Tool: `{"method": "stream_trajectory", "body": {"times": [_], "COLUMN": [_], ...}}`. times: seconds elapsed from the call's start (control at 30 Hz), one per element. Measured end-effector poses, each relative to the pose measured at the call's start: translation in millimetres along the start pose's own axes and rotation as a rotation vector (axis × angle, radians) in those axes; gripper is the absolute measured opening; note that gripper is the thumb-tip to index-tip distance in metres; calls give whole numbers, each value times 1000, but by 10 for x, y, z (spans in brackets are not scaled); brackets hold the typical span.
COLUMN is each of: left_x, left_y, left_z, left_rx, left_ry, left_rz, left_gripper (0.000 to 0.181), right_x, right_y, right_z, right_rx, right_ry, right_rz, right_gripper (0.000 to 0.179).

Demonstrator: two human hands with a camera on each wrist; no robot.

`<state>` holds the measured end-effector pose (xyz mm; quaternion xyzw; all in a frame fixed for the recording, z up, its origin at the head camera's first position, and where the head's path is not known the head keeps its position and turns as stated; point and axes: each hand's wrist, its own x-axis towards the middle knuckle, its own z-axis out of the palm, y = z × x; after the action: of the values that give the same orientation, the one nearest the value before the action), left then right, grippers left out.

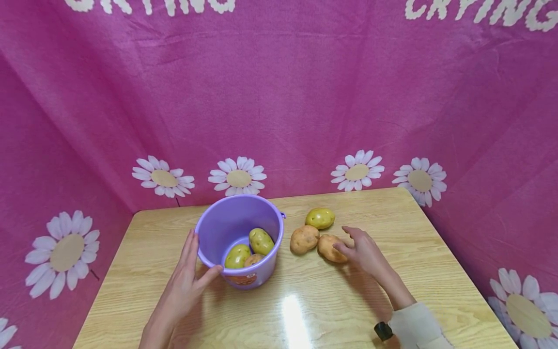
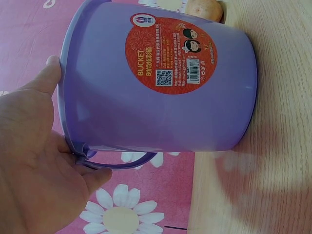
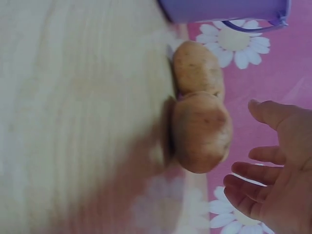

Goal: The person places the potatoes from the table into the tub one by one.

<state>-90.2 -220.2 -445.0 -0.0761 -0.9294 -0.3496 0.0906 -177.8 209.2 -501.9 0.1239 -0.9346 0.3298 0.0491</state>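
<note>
A purple bucket [image 1: 266, 271] stands on the table with two green-yellow potatoes [image 1: 237, 256] and a partly hidden brown potato [image 1: 253, 260] inside. My left hand [image 1: 180, 286] touches its rim from the left, fingers straight along the outside and thumb at the front edge. In the left wrist view the fingers [image 2: 100, 178] lie by the bucket's handle [image 2: 124, 165]. Over on the right, my right hand [image 1: 368, 252] hovers with spread fingers beside a brown potato [image 1: 330, 248]. A second brown potato [image 1: 304, 240] and a green-yellow one [image 1: 320, 218] lie close by it.
The wooden table [image 1: 340, 310] is backed and flanked by a pink daisy-print cloth [image 1: 296, 111]. A red label [image 2: 170, 53] is on the bucket's side. A dark band [image 1: 383, 331] shows at the right sleeve [image 1: 416, 325].
</note>
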Motion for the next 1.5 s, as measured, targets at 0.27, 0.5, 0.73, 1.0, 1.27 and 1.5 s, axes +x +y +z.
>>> {"method": "stream_trajectory", "body": {"times": [0.27, 0.5, 0.73, 1.0, 1.27, 1.5], "left_x": [-5, -8, -7, -6, -4, -6], "left_y": [-4, 2, 2, -3, -5, -11], "left_z": [1, -8, -5, -3, -6, 3], "left_rx": [3, -3, -11, -7, -10, -19], "left_ry": [-7, -11, -10, -7, -9, -1], "left_rz": [-5, -9, -5, 1, -4, -2], "left_gripper": [94, 94, 94, 93, 94, 93], "right_x": [-56, -74, -102, -119, -130, -138], "right_y": [48, 69, 74, 87, 82, 97], "right_z": [146, 247, 307, 354, 361, 369], "right_rx": [-34, -31, -31, -20, 10, 4], "right_ry": [-53, -55, -57, -36, -44, -24], "right_rz": [64, 67, 91, 77, 94, 76], "right_gripper": [70, 74, 75, 72, 72, 73]}}
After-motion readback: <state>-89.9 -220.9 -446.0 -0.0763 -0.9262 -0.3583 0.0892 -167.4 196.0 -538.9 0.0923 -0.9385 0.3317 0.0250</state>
